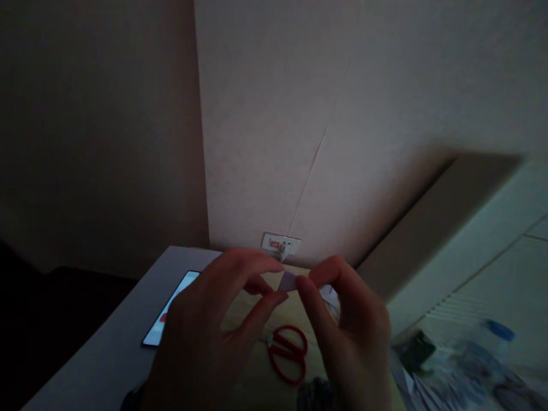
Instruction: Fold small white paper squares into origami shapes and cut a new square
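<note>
Between both hands (282,319) sits a small pale piece (287,281).

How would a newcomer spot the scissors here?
On the table by the wall socket, look between the left hand and the right hand. The scissors lie there, their two red looped handles setting them apart from the flat, bright-screened phone.

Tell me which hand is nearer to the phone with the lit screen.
Left. The left hand partly overlaps the phone in this view; the right hand is farther away, to the right of the red-handled scissors.
</note>
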The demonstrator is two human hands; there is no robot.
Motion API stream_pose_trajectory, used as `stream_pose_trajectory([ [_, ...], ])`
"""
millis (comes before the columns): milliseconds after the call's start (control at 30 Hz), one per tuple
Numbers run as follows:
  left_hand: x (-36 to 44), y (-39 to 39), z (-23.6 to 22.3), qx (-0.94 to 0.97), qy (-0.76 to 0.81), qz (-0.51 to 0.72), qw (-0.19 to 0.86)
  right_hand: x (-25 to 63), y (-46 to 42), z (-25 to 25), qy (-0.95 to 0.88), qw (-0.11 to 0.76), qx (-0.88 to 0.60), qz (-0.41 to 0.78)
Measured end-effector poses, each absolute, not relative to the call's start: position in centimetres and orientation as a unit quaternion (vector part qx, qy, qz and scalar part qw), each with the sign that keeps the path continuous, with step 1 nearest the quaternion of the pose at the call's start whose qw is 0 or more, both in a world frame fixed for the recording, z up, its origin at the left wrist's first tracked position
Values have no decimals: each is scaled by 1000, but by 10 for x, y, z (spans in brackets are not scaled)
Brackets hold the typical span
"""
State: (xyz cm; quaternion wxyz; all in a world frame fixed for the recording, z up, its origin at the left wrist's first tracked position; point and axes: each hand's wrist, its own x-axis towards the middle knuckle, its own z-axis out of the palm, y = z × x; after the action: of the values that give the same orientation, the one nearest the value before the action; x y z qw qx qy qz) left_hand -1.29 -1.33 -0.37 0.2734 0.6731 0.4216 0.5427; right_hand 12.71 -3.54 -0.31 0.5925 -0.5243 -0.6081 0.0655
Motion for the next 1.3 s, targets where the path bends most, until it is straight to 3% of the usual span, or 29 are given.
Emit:
stream_pose_trajectory([
  [100,-13,-13,-6,713,397,531,226,126,-35,-3,-605,593,-525,80],
  [300,-18,-8,-4,740,367,512,236,126,-35,-1,-612,599,-500,130],
  [567,-18,-6,-3,645,357,508,446,132,-38,-2,-630,598,-451,205],
  [833,-20,-4,1,595,330,489,546,134,-37,-5,-632,589,-456,215],
  [1300,-24,-1,-1,612,356,486,512,133,-38,-5,-646,569,-467,204],
])
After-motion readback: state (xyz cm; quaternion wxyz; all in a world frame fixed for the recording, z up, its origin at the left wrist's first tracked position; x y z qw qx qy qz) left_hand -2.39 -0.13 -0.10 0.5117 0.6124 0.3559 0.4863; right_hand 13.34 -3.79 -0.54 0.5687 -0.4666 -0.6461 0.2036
